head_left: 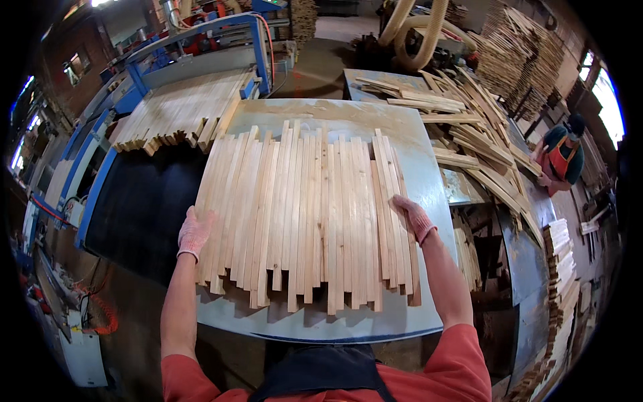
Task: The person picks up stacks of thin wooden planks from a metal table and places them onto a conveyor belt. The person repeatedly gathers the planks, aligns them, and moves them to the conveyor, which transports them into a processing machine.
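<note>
A wide row of pale wooden strips lies side by side on a light blue-grey table, their near ends uneven. My left hand, in a pinkish knit glove, rests along the row's left edge with its fingers extended. At the right edge, my right hand wears a similar glove and lays its fingers over the outer strips. A few strips on that side slant slightly away from the others. The undersides of both hands are hidden.
Left of the table runs a black conveyor belt, with more boards under a blue machine frame. Loose wood pieces are heaped on the right. A person stands beyond that heap. Stacked lumber fills the back right.
</note>
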{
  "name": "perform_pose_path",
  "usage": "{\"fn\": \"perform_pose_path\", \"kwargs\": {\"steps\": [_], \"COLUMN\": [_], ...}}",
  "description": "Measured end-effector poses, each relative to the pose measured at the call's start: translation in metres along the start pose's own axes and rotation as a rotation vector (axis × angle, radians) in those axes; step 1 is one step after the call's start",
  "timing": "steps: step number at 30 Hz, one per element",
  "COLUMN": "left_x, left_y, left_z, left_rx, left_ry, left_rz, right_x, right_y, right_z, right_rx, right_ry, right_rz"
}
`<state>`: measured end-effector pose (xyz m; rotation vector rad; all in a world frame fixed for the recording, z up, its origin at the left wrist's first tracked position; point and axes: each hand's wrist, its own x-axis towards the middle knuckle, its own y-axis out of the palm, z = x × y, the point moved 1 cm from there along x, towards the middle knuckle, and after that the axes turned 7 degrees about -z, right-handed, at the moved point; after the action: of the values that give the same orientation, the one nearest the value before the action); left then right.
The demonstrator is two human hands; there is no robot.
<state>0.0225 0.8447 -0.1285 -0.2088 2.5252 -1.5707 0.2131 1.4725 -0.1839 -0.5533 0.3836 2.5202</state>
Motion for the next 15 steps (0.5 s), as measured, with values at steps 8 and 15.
{"fn": "perform_pose_path", "kwargs": {"steps": [8, 15], "left_x": [0.002, 0.010], "left_y": [-0.015, -0.012], "left_z": [0.015, 0.025], "left_rx": [-0.397, -0.571], "left_ry": [0.162, 0.194], "left_rz": [0.249, 0.239], "right_x": [-0.048, -0.102], "right_y": [0.019, 0.030], "right_z": [0.019, 0.007], "right_rx": [-0.870, -0.919], "right_ry": [-0.123, -0.072], "right_rz": [-0.349, -0.495]}}
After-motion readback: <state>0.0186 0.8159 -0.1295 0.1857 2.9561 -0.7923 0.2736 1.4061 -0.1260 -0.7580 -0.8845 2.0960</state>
